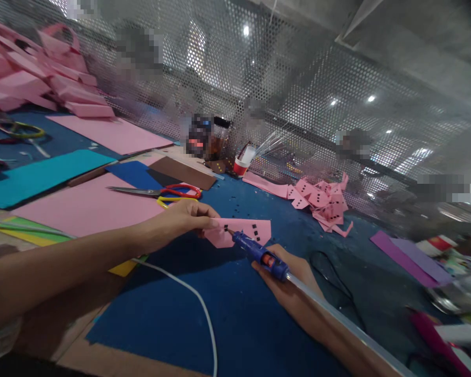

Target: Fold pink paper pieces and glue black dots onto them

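My left hand [184, 217] pinches the left end of a pink foam piece [255, 230] with small black squares on it, holding it just above the blue sheet [220, 314]. My right hand [288, 283] is wrapped round a blue glue gun [259, 255] with a clear glue stick [337, 319] sticking out of its back. The gun's nozzle touches the pink piece near its left end, close to my left fingertips.
Red and yellow scissors [168, 192] lie behind my left hand on pink foam sheets [86, 207]. A heap of pink cut pieces [324, 201] lies at the back right, a red cup [241, 165] behind. A white cord [196, 298] crosses the blue sheet. Perforated metal screen [298, 94] behind.
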Demonstrator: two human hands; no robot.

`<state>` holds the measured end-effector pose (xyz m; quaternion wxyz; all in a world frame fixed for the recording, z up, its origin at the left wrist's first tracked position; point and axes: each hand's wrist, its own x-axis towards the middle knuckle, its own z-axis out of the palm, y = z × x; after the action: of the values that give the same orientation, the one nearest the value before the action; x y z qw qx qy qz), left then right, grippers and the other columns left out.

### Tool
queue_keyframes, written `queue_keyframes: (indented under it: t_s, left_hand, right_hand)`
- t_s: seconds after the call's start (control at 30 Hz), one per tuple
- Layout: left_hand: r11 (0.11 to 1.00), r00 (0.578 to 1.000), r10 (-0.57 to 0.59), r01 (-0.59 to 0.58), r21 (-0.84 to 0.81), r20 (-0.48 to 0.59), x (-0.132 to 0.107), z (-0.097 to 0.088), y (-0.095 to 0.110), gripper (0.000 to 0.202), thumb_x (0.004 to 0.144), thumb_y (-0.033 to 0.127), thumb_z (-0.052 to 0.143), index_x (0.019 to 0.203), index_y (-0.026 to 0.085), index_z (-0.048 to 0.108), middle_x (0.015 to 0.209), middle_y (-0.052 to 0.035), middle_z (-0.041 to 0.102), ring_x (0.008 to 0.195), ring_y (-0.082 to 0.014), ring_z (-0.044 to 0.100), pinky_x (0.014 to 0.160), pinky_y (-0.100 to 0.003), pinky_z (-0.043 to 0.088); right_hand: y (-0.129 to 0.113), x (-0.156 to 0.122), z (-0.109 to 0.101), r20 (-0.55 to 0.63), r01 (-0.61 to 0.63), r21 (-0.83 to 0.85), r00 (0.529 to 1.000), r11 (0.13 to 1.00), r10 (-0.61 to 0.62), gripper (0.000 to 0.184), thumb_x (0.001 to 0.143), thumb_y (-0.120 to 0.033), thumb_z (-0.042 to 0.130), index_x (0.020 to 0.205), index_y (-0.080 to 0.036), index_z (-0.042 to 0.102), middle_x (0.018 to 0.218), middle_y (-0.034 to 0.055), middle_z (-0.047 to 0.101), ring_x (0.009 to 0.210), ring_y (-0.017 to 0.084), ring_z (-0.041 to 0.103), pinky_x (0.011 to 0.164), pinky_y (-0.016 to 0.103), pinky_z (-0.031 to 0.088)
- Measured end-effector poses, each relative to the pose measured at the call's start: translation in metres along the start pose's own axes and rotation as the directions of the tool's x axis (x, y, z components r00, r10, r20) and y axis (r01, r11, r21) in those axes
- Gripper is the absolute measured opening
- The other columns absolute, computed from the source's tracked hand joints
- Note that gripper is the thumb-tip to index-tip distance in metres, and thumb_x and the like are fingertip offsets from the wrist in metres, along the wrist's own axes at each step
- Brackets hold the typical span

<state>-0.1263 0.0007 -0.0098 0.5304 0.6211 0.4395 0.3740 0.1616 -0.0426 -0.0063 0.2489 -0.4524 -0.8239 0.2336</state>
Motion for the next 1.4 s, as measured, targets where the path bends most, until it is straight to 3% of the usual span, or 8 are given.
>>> queue_keyframes:
  t_s: [0.2,0.57,0.8,1.07,1.27,1.4]
  left_hand:
    - [1.000,1.000,0.007,-0.007,-0.005,0.009,0.001,-0.001,-0.004,0.022,0.083,0.039,0.071,0.088,0.018,0.076,0.078,-0.0034,0.069,0.070,-0.0134,0.055,0.061,-0.023,0.041]
    - [0.999,1.000,0.007,-0.008,-0.035,-0.025,0.001,0.001,0.000,0.021,0.079,0.038,0.073,0.081,0.017,0.075,0.070,-0.0014,0.064,0.065,-0.0130,0.052,0.059,-0.023,0.040]
    - [0.999,0.997,-0.022,0.020,-0.030,-0.074,0.000,0.001,0.003,0.022,0.076,0.037,0.073,0.082,0.016,0.072,0.071,-0.0024,0.065,0.066,-0.0141,0.055,0.058,-0.024,0.041]
    - [1.000,0.997,-0.008,0.009,0.008,-0.080,0.001,0.000,0.000,0.021,0.077,0.037,0.071,0.080,0.017,0.070,0.070,-0.0012,0.063,0.066,-0.0141,0.055,0.058,-0.024,0.042]
    - [1.000,0.993,-0.010,0.010,-0.006,-0.118,0.004,-0.003,-0.002,0.021,0.077,0.038,0.071,0.079,0.017,0.069,0.070,-0.0007,0.064,0.065,-0.0132,0.056,0.060,-0.023,0.042]
    - [1.000,0.983,-0.001,-0.002,-0.016,-0.185,0.006,-0.006,-0.005,0.026,0.076,0.042,0.073,0.078,0.016,0.068,0.068,-0.0001,0.061,0.065,-0.0125,0.053,0.059,-0.022,0.040]
  right_hand:
    - [0.003,0.001,0.003,-0.036,0.023,-0.020,0.999,1.000,-0.024,0.008,0.091,-0.030,0.061,0.097,-0.024,0.061,0.072,-0.0049,0.059,0.058,0.012,0.054,0.054,0.023,0.036]
    - [-0.003,0.002,-0.003,0.025,0.031,-0.042,0.999,0.999,-0.030,0.011,0.093,-0.033,0.059,0.097,-0.023,0.061,0.072,-0.0035,0.061,0.058,0.013,0.055,0.052,0.023,0.036]
    - [-0.007,0.003,-0.002,-0.034,0.051,-0.046,0.998,0.998,-0.052,0.007,0.088,-0.023,0.061,0.095,-0.023,0.062,0.073,-0.0035,0.064,0.059,0.012,0.057,0.054,0.022,0.037]
    - [-0.015,0.002,-0.001,-0.069,0.013,-0.033,0.997,0.999,-0.015,0.006,0.090,-0.027,0.059,0.093,-0.022,0.061,0.071,-0.0039,0.062,0.056,0.011,0.053,0.052,0.022,0.035]
    - [-0.013,-0.001,-0.004,-0.197,-0.015,-0.055,0.980,0.998,0.004,0.016,0.090,-0.038,0.062,0.092,-0.022,0.064,0.065,-0.0030,0.061,0.054,0.013,0.055,0.047,0.021,0.034]
    - [-0.002,-0.001,-0.018,-0.401,-0.132,-0.158,0.914,0.979,0.058,0.027,0.090,-0.050,0.061,0.094,-0.023,0.063,0.060,-0.0032,0.060,0.050,0.015,0.056,0.049,0.023,0.037]
